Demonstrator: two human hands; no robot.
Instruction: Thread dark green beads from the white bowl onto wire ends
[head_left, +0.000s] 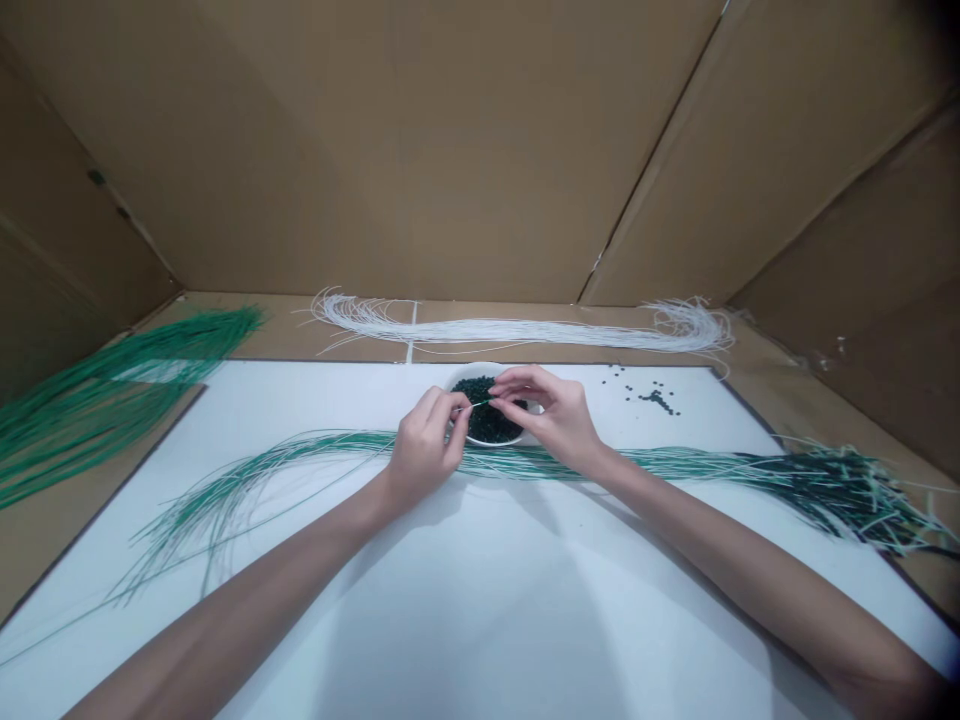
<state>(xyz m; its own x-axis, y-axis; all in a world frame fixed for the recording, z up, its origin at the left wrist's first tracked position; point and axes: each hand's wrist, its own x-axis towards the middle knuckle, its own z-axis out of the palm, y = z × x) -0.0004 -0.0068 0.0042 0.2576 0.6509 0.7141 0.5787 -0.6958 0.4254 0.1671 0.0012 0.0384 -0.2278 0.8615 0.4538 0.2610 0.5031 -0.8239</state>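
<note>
Wire (475,404) pinched between left-hand fingers (459,402) sits above dark beads (486,422).

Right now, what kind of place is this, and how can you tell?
It looks like a small craft workspace, maybe for beading, set up inside a cardboard box. You can tell from the brown cardboard walls, white board, white bowl of dark beads, and bundles of green cords.
</note>
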